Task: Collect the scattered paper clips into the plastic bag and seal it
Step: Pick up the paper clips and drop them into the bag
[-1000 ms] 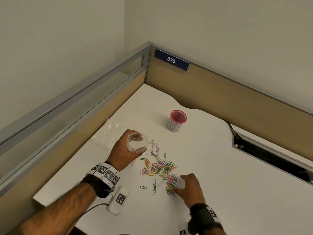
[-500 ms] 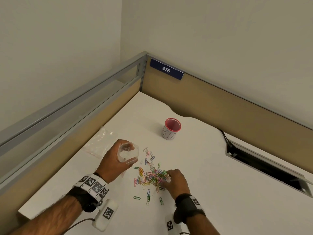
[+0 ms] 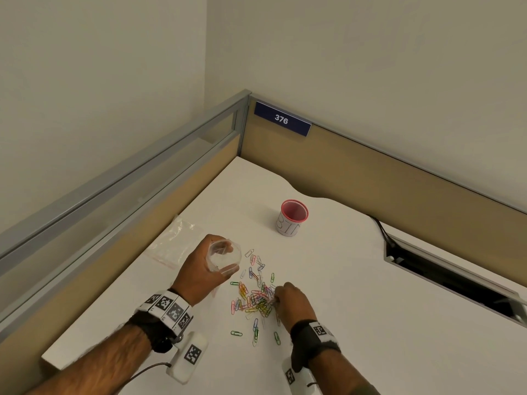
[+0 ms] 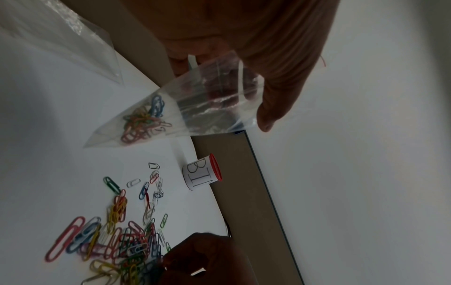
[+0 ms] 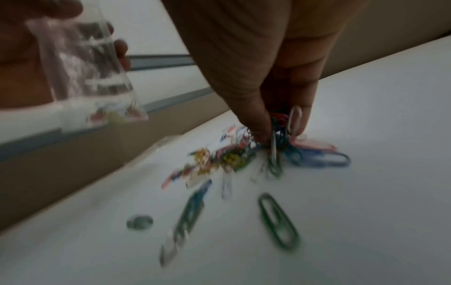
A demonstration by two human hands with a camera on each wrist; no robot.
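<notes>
Far left, a spare clear bag [image 3: 174, 243] lies flat on the desk [image 3: 356, 323]. My left hand [image 3: 199, 275] grips the plastic bag [image 4: 156, 119], mouth up, a few clips inside. Right of it, paper clips [image 3: 253, 300] lie scattered; my right hand [image 3: 293, 303] pinches a bunch. Far right, a pink cup [image 3: 292, 219].

**Even room light, blur at the right wrist**

The head view was evenly lit and sharp, with soft, faint shadows on the white tabletop [image 3: 356, 295] and wide-angle bending of the straight partition edges. The left wrist view was dimmer, the left hand [image 4: 268, 48] dark against pale walls. The right wrist view was smeared by motion blur; the paper clips [image 5: 278, 216] looked streaked.
</notes>
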